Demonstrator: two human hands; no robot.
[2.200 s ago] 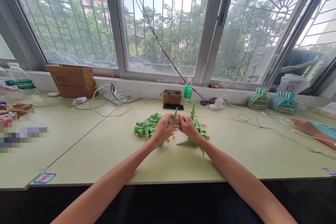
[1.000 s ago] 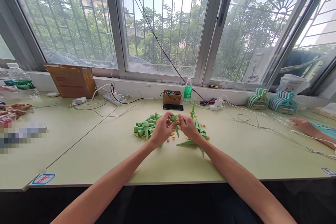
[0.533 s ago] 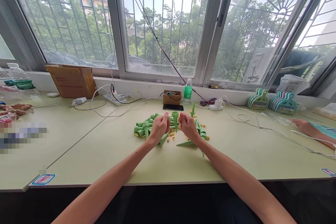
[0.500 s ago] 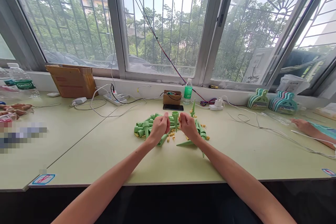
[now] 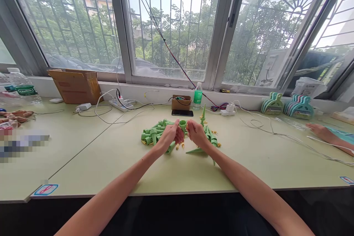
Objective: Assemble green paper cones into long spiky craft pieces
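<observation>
My left hand (image 5: 168,136) is closed around a hollow green plastic spike (image 5: 182,125), its round open mouth tilted toward me. My right hand (image 5: 198,135) is beside that mouth, thumb and fingers pinched on a small yellow piece (image 5: 187,127), mostly hidden by the fingertips. A heap of similar green spikes (image 5: 153,135) lies on the table to the left, partly behind my left hand. Loose yellow pieces (image 5: 183,146) lie between my hands. More green spikes (image 5: 212,138) with yellow bits are by my right wrist, and one assembled spike (image 5: 203,113) stands upright behind it.
Behind my hands are a black phone (image 5: 182,113), a small cardboard box (image 5: 181,102) and a green-labelled bottle (image 5: 198,96). Cables and a power strip (image 5: 121,104) run along the window side. Another person's hand (image 5: 320,131) rests at right, near teal plastic hangers (image 5: 298,107).
The green spike has tipped so its open mouth faces me, and it sits slightly lower and further left. My right hand has moved slightly left, close to the mouth. My left fingers have shifted.
</observation>
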